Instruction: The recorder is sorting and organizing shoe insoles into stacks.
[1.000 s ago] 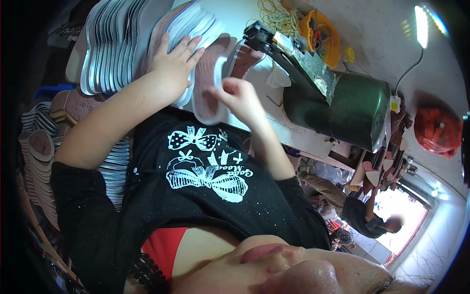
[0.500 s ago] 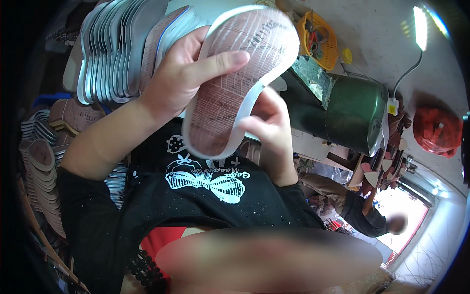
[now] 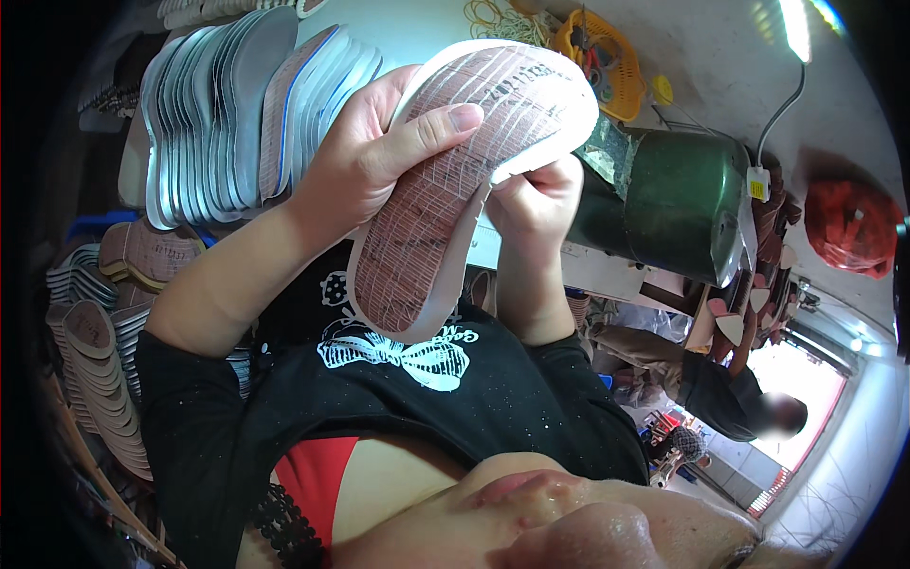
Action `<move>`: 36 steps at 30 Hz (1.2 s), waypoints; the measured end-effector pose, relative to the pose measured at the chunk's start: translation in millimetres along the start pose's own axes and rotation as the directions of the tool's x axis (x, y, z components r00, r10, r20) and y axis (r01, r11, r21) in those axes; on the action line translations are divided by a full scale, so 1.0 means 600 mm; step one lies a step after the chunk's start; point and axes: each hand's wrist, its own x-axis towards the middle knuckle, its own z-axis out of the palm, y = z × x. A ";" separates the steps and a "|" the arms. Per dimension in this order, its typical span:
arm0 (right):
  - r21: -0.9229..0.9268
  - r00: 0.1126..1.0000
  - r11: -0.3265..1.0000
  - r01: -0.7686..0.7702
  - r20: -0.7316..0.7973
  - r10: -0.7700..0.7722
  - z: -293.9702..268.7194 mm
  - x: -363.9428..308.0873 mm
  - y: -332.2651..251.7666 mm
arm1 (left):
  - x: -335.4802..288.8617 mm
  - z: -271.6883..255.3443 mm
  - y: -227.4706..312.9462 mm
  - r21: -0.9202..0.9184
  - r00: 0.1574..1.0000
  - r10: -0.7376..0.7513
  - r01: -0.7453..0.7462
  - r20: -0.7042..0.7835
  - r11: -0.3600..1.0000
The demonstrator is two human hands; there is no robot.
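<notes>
A shoe insole [image 3: 417, 218] is held up in front of my chest. It has a brown, lined face with dark print and a white rim that stands out past the brown part. My left hand [image 3: 379, 142] grips it from the left side, thumb pressed flat on the brown face and fingers hidden behind. At the inward curve of the opposite edge, my right hand [image 3: 542, 204] is closed, thumb and fingers pinching the white rim. Part of that hand's fingers is hidden behind the insole.
Upright rows of grey-white insoles [image 3: 213, 123] stand at the far left. More stacked insoles [image 3: 100, 379] lie at the near left. A yellow basket [image 3: 607, 81] with tools is at the back, near a green rounded machine housing [image 3: 687, 199]. Another person [image 3: 711, 384] is at the right.
My right hand has moved up along the insole's edge and closed on the rim at the inward curve. The insole sits slightly lower in view, with my left thumb still on its face.
</notes>
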 end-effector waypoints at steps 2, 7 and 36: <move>-0.236 0.973 0.944 0.229 0.093 -0.213 -0.010 0.006 -0.004 | 0.002 0.002 -0.008 -0.015 0.999 -0.036 0.037 0.022 0.999; -0.108 0.932 0.929 -0.354 0.044 0.360 -0.001 0.013 -0.057 | 0.001 -0.009 -0.015 0.038 0.999 0.046 -0.046 -0.010 0.998; -0.176 0.880 0.862 -0.475 -0.083 0.468 -0.036 0.017 -0.003 | 0.088 -0.050 -0.050 0.381 0.938 0.258 -0.156 -0.233 0.911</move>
